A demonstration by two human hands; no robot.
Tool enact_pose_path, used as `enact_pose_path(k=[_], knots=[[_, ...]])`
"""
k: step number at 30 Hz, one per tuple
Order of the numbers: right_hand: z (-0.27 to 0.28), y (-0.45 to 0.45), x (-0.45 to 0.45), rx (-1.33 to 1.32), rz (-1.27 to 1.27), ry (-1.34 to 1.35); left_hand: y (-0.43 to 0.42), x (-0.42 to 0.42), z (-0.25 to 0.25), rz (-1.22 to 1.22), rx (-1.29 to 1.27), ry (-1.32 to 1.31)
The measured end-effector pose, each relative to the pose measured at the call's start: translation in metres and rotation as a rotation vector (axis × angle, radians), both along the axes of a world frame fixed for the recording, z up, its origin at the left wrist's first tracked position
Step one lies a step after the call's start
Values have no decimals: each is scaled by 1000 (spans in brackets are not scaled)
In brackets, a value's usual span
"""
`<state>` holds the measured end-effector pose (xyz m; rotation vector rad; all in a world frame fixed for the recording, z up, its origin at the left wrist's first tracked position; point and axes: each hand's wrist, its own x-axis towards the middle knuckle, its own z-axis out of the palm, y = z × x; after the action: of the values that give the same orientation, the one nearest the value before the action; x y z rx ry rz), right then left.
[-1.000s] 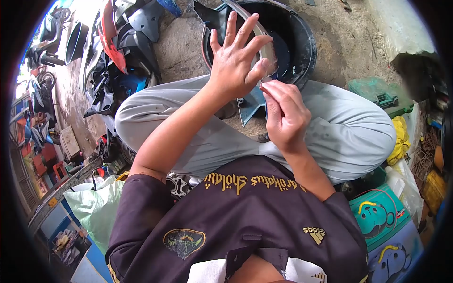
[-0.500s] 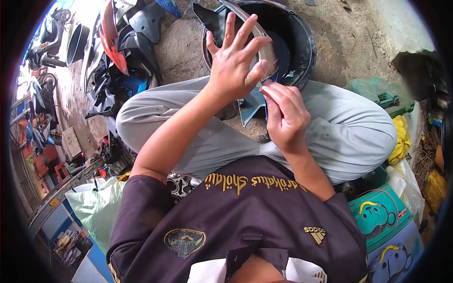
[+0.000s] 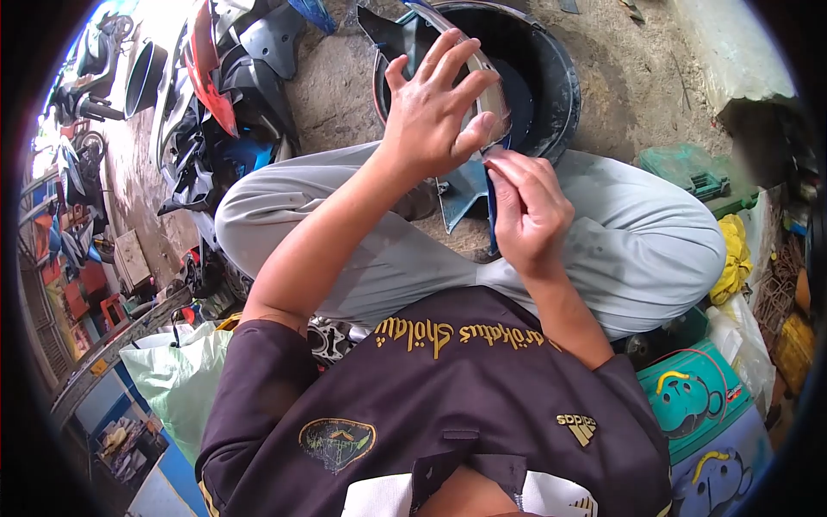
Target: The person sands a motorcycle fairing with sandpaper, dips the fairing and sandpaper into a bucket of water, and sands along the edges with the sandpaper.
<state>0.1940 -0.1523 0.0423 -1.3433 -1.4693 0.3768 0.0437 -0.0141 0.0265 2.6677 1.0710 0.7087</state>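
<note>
Partly beneath the left hand (image 3: 433, 115) lies the panel (image 3: 501, 102).

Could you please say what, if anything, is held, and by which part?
The right hand pinches at the near end of the panel; whether it grips this cannot be told. The left hand is spread open.

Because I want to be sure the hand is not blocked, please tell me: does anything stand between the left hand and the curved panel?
Nothing visible does. The spread left hand overlaps the curved panel, though contact under its fingers is hidden. The right hand is by the panel's near end.
</note>
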Motion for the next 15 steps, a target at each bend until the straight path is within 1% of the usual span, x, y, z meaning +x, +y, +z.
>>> enact_pose_path(k=[2,3,7,10,14,15], knots=[[-6,0,3,-35,-38,-10,-2,2,-1,10,-10,1],[-5,0,0,1,-32,-46,-4,2,4,28,-17,39],[-2,-1,2,-4,-7,16,-4,1,5,25,-18,45],[-5,1,-1,-13,-54,-27,-6,3,4,41,-16,49],[0,0,2,16,-6,-21,-4,2,2,27,8,15],[-3,1,5,-25,-36,-30,-4,3,1,28,9,19]])
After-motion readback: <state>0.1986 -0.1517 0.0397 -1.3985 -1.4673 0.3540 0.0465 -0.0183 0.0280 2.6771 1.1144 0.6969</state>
